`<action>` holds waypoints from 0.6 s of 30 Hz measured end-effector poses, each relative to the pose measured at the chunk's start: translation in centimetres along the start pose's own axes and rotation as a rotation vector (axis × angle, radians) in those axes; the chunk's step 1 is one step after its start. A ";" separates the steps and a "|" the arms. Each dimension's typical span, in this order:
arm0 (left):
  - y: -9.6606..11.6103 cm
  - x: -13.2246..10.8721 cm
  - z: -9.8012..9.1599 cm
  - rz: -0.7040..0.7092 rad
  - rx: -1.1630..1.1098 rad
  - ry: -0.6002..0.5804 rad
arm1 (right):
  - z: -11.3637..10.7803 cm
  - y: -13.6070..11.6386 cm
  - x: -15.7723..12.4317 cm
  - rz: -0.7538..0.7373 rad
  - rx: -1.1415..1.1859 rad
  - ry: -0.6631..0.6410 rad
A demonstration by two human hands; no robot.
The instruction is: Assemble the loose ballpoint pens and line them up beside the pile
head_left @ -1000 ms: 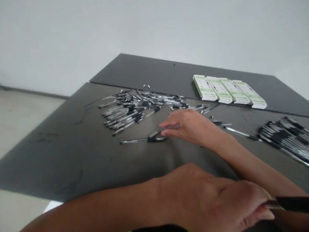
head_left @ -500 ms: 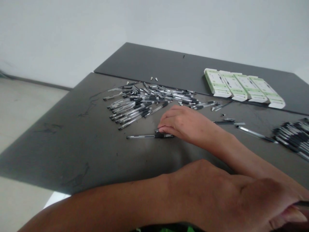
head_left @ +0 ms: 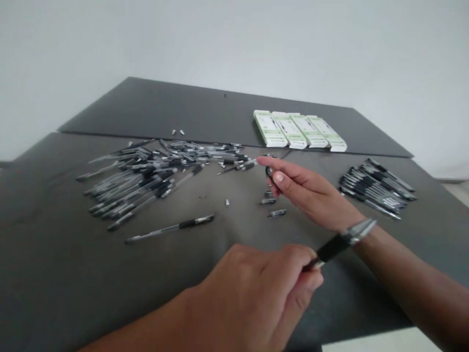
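In the foreground, my left hand [head_left: 252, 293] is closed around a gel pen [head_left: 333, 247] with a black grip. Its silver tip end points up to the right. Beyond it, my right hand [head_left: 308, 193] pinches a small dark pen cap [head_left: 269, 171] between thumb and fingers, the forefinger stretched out. Several loose pen caps [head_left: 277, 213] lie on the table just below that hand. One capped pen [head_left: 170, 228] lies alone to the left, and a small silver tip cone [head_left: 227, 202] rests near the middle.
A large loose pile of pens [head_left: 146, 181] spreads over the left of the dark table [head_left: 88, 288]. A neater bunch of pens [head_left: 377, 188] lies at the right. Green and white boxes [head_left: 300, 131] sit in a row at the back, and two small tip cones [head_left: 178, 132] lie behind the pile.
My right hand has lifted off the table beside the lone pen with the cap and moved right. My left hand's pen has come into clear view. The camera has turned right.
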State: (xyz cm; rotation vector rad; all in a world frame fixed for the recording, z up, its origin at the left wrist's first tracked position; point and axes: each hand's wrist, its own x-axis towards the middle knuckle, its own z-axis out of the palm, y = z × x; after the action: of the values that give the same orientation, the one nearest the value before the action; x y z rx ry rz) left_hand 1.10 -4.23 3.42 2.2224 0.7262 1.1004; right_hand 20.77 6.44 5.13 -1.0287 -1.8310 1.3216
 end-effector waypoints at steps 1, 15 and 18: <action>-0.1 0.0 0.1 -0.018 0.010 -0.009 | -0.2 0.1 -0.8 0.047 0.151 0.024; -1.4 -0.5 0.6 -0.260 -0.017 -0.131 | 0.7 -1.0 -3.7 0.230 0.868 0.195; -1.4 -0.5 0.8 -0.245 -0.029 -0.123 | 0.6 -1.1 -3.8 0.203 0.810 0.216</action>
State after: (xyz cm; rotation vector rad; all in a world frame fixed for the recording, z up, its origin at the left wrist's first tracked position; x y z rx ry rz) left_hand 1.15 -3.80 1.80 2.0895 0.8957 0.8421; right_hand 21.85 2.66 5.80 -0.8584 -0.8905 1.7694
